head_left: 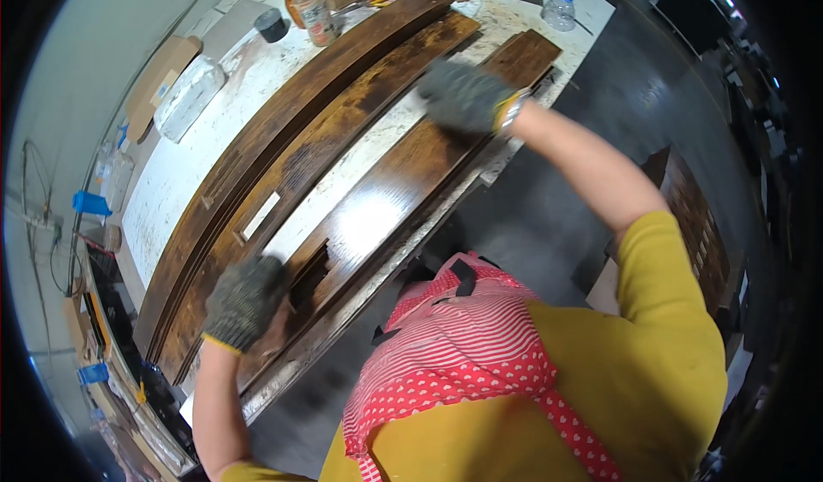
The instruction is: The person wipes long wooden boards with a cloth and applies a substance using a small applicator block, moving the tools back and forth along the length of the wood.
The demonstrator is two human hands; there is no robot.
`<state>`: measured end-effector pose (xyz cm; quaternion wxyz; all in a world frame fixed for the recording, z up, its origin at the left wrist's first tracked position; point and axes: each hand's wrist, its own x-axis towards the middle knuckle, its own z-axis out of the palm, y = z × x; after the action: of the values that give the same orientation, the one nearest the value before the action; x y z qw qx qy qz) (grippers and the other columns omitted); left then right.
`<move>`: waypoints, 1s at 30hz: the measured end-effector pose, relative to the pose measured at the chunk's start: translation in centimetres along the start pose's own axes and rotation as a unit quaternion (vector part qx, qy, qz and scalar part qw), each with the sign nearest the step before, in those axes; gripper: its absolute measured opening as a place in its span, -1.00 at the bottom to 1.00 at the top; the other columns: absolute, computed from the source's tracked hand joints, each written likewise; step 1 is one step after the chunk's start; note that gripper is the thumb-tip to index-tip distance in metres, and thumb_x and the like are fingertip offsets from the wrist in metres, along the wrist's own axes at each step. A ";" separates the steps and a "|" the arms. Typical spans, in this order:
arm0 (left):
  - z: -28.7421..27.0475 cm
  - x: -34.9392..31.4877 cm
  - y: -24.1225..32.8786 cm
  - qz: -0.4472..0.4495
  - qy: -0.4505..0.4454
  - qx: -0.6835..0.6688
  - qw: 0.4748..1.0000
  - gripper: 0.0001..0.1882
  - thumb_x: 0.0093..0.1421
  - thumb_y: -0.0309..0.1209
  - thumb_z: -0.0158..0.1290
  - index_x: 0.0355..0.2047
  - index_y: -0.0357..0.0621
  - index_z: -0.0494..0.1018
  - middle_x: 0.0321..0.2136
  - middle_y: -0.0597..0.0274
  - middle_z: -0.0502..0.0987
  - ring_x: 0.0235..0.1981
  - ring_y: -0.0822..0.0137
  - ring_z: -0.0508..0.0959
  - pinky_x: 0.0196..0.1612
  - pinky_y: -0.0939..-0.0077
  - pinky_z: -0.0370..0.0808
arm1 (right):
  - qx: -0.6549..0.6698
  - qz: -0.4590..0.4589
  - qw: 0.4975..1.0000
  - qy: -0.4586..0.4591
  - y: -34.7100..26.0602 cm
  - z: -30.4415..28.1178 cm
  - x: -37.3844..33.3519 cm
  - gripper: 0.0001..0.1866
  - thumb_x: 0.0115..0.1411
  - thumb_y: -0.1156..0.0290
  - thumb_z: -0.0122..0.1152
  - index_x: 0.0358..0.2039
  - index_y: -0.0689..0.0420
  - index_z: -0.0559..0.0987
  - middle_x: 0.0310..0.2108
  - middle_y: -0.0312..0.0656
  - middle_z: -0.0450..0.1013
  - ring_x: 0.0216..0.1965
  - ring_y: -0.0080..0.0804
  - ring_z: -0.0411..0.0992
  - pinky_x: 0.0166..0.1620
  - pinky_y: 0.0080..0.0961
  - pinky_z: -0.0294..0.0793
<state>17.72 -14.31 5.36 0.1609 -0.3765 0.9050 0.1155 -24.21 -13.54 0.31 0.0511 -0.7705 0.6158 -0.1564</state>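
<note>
A long dark-brown wooden board with a glossy face lies along the near edge of the white worktable. Near its left end is a dark cut-out. Over that end is my left hand, in a dark grey knit glove with a yellow cuff; its fingers are mostly hidden and slightly blurred. My right hand, gloved alike, is at the board's far right part, smeared by motion. I cannot make out whether either hand grips anything. Beyond the board lie a mottled brown plank and a curved dark plank.
At the back of the table stand a clear bottle, a dark cup and a plastic-wrapped white block. A clear plastic container is at the far right. A slotted brown wooden piece stands off the table to the right.
</note>
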 end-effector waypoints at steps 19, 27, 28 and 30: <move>-2.1 12.7 12.6 0.006 -0.080 -0.046 0.996 -0.82 0.18 -0.32 0.09 -0.28 -0.13 0.57 -0.25 -0.14 0.61 -0.13 -0.16 0.60 -0.06 0.05 0.54 | -0.019 -0.034 0.986 -0.160 8.6 -1.6 0.6 -0.67 0.20 0.15 0.13 -0.33 0.16 0.66 -0.33 0.01 0.45 -0.15 -0.09 0.46 -0.08 -0.20 0.47; -2.5 13.9 12.7 -0.023 -0.134 -0.063 0.989 -0.79 0.14 -0.26 0.10 -0.28 -0.06 0.59 -0.26 -0.11 0.62 -0.14 -0.15 0.60 -0.08 0.06 0.54 | 0.006 -0.057 0.990 -0.132 13.3 -1.0 0.4 -0.73 0.09 0.26 0.17 -0.33 0.18 0.66 -0.30 0.09 0.50 -0.21 0.01 0.51 -0.08 -0.15 0.51; -2.7 14.1 12.7 -0.032 -0.149 -0.065 0.986 -0.79 0.14 -0.25 0.10 -0.28 -0.04 0.59 -0.26 -0.10 0.63 -0.14 -0.15 0.60 -0.08 0.06 0.54 | 0.020 -0.080 0.992 -0.095 14.0 -0.6 0.2 -0.75 0.06 0.30 0.16 -0.41 0.20 0.67 -0.36 0.10 0.53 -0.26 0.03 0.53 -0.11 -0.16 0.53; -3.1 14.5 13.1 -0.054 -0.169 -0.038 0.983 -0.82 0.07 -0.33 0.17 -0.28 0.00 0.59 -0.24 -0.06 0.63 -0.11 -0.12 0.61 -0.07 0.08 0.55 | -0.024 -0.070 0.994 -0.075 17.0 -1.4 -0.3 -0.77 0.02 0.34 0.15 -0.48 0.22 0.67 -0.41 0.12 0.57 -0.29 0.04 0.55 -0.13 -0.17 0.55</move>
<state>-1.95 -15.64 3.92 0.3032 -0.4059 0.8379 0.2032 -40.59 -17.13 -3.07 0.0681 -0.8222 0.5585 -0.0865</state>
